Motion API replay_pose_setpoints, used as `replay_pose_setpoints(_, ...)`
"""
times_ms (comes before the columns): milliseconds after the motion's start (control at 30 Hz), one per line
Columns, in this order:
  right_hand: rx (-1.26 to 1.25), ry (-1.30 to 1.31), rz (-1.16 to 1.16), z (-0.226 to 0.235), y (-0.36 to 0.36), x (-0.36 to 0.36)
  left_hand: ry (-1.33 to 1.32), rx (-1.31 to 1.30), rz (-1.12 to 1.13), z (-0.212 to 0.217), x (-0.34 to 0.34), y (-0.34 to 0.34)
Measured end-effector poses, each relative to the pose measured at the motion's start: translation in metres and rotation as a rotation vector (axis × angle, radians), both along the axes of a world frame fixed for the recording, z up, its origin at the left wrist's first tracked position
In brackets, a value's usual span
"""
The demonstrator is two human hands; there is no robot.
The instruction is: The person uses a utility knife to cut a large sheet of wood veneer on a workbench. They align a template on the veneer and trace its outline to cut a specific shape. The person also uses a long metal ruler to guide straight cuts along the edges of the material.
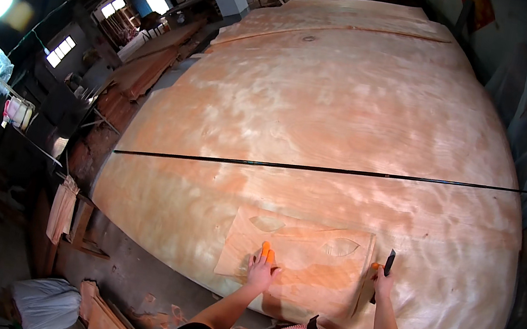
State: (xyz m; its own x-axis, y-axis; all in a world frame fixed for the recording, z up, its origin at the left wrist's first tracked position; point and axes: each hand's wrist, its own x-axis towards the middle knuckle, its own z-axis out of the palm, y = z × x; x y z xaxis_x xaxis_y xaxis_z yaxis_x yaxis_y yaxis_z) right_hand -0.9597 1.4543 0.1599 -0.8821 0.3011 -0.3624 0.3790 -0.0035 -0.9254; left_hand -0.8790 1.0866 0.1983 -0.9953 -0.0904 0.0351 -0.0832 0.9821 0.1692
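Small rectangular pale wood veneer patch (293, 260), lying flat on the near edge of the big sheet, being trimmed along its right side.

Head view: the patch rests on a large pinkish-tan veneer sheet (348, 109) topping a wide stack; two leaf-shaped cut-outs show near its top edge. The left hand (260, 269), fingers together and orange-capped at the tips, presses flat on the patch, gripping nothing. The right hand (383, 280) is closed round a dark slim knife (385, 269) at the patch's right edge, blade pointing away. A long thin dark rod (318, 170) lies across the sheet, well apart. Step in hand looks like edge cutting; the next stroke would need the left hand's steady hold-down and a straight pull.
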Motion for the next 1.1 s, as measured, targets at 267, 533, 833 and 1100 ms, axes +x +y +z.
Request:
replay_pose_setpoints(267, 0.026, 0.003, -0.054, -0.004, -0.005, -0.002, 0.035, 0.008, 0.012, -0.002, 0.003, -0.003)
replay_pose_setpoints(533, 0.049, -0.022, -0.038, 0.011, -0.008, -0.001, 0.097, 0.015, 0.026, -0.009, 0.003, -0.005)
replay_pose_setpoints(833, 0.123, -0.027, -0.048, -0.003, -0.004, -0.003, -0.028, -0.015, 0.015, -0.007, 0.003, -0.011)
replay_pose_setpoints(1100, -0.036, -0.004, -0.056, -0.001, -0.007, -0.001, -0.253, -0.087, 0.027, 0.002, -0.011, -0.007)
